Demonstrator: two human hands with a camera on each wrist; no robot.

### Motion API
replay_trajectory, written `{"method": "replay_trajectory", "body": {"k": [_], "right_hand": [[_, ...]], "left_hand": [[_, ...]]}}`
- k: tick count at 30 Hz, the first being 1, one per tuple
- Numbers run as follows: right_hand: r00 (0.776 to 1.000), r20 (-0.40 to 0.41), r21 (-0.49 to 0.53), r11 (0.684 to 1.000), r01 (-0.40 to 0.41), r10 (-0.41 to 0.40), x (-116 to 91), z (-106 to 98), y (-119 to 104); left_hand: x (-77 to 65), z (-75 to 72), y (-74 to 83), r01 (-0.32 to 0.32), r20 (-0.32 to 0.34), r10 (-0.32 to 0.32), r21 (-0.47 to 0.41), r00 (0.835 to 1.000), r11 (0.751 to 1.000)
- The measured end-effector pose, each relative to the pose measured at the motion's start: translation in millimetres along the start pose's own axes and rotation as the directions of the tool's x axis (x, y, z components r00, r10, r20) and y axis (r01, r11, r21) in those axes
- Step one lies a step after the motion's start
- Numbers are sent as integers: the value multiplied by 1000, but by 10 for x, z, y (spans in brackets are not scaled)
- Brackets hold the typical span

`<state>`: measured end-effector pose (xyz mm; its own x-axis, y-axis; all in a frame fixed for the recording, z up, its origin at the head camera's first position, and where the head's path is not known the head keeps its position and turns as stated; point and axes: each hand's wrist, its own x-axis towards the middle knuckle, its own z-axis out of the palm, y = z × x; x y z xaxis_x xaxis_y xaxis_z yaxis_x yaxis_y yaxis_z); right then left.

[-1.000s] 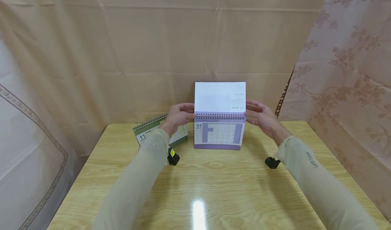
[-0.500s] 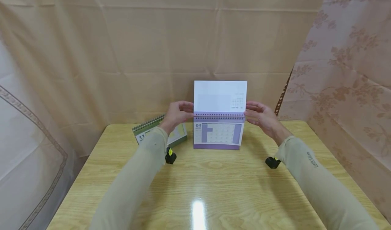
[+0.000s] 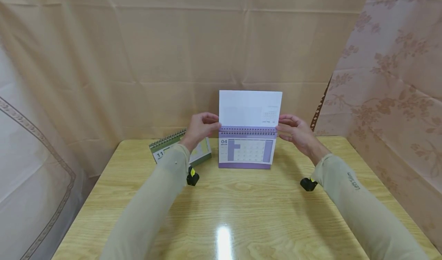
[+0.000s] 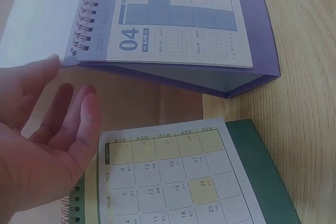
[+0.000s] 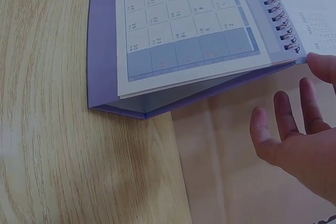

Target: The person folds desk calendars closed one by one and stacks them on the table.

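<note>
Seemingly, a page-turn was in hand. Nearest lay the wooden table (image 3: 248,210); toward its far edge stood the purple calendar (image 3: 247,151), green calendar (image 4: 173,177) left of it. Left hand (image 3: 200,129) and right hand (image 3: 299,134) loose-fingered, thumbs touching its ends near the coil (image 3: 247,132). Upturned page (image 3: 250,107) rose before the curtain (image 3: 172,41); next move probably called for even easing over the rings

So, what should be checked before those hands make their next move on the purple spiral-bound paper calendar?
Purple spiral-bound paper calendar standing on the pale wood-grain table: ok.
White April page facing the person: ok.
White rectangular paper sheet folded down behind: not ok, raised above the spiral binding.
Bare left hand and bare right hand at opposite sides: ok.
Firm grip by either hand: cannot tell.
Green spiral-bound paper calendar apart from the purple one: ok, gap visible.
</note>
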<state>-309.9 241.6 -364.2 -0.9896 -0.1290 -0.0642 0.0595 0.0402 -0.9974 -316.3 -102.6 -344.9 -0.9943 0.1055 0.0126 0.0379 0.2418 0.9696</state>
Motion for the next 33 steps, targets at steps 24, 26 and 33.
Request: {"method": "replay_trajectory", "body": {"k": [24,26,33], "right_hand": [[1000,11,-18,1000,24,-24,-24,-8,37],[1000,13,-15,1000,23,-23,-28,-15,43],[999,19,-16,999,31,-30,-34,-30,62]], "left_hand": [[-18,-8,-31,-49,7,49,-8,999,999],[-19,-15,-38,-56,18,56,-7,998,998],[-12,-20,-64,-81,50,82,-11,995,997]]}}
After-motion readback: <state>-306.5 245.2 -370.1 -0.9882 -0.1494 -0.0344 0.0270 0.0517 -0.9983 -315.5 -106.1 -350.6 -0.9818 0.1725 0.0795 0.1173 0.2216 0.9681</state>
